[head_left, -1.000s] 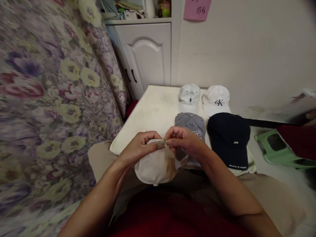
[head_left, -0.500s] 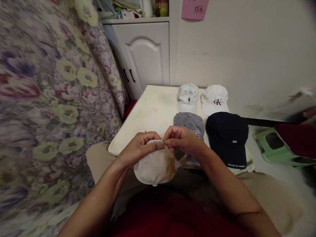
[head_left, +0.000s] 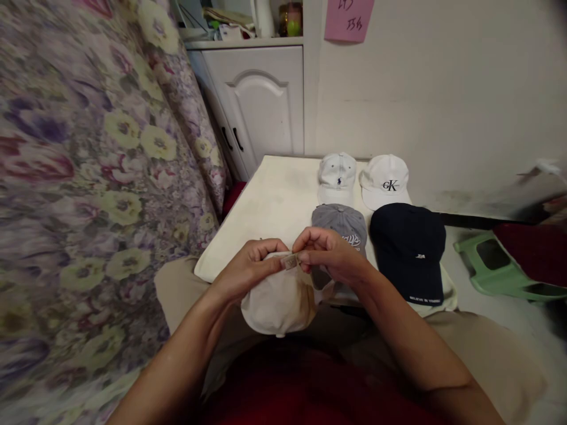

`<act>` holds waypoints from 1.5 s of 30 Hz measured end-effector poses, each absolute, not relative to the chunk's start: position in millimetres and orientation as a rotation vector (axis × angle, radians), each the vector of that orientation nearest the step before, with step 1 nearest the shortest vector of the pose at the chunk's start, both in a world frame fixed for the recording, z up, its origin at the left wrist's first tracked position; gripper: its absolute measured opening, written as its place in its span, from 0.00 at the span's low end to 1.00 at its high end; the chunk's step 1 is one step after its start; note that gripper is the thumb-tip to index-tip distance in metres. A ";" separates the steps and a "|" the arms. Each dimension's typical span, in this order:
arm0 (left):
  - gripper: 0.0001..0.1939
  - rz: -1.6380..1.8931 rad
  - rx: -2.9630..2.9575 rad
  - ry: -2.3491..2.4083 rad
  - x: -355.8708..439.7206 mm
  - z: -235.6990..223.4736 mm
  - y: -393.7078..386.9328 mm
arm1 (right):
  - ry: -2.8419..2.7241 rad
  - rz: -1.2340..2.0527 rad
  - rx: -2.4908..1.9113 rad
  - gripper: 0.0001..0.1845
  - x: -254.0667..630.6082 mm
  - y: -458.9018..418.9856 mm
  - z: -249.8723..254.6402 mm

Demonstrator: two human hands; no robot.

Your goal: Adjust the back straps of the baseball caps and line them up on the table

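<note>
A cream baseball cap (head_left: pixel 279 301) hangs between my hands above my lap, its crown toward me. My left hand (head_left: pixel 252 265) is closed on the cap's edge, thumb beside a small metal buckle (head_left: pixel 290 261). From the other side, my right hand (head_left: pixel 330 254) pinches the strap at that buckle; its fingertips partly cover the strap end. Just behind my right hand lies a grey cap (head_left: pixel 339 218) with white lettering, partly hidden. To its right is a dark navy cap (head_left: pixel 407 242). A pale cap (head_left: pixel 337 177) and a white cap (head_left: pixel 385 177) with black letters sit behind them.
The caps lie on a table with a cream cover (head_left: pixel 274 189). A floral curtain (head_left: pixel 110 177) hangs close on the left. White cabinet doors (head_left: pixel 261 100) stand behind the table. A green stool (head_left: pixel 496 265) with a dark red top is on the right.
The buckle has tilted slightly between my fingers as my right fingertips shifted on the strap. Both hands keep hold of the cream cap. The view has tipped slightly upward.
</note>
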State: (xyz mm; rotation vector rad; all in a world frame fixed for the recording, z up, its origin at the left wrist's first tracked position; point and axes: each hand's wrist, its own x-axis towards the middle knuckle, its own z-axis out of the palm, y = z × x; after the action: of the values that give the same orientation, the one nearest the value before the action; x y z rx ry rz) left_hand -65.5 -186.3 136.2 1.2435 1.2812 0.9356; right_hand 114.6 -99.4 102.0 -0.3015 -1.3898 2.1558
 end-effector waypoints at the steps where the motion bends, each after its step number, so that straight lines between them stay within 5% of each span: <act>1: 0.12 0.933 1.237 1.282 -65.4 136.4 -186.5 | -1.376 2.161 -0.309 0.09 114.5 -99.7 102.1; 45: 0.12 0.872 1.308 1.245 -70.4 134.3 -185.6 | -1.570 2.138 -0.280 0.10 119.8 -98.9 107.5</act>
State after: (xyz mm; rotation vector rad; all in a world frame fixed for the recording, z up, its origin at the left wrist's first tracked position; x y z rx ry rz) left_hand -70.4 -185.6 134.3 1.3084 1.2449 0.8722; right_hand 119.8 -98.9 107.5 -0.2796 -1.5702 2.1385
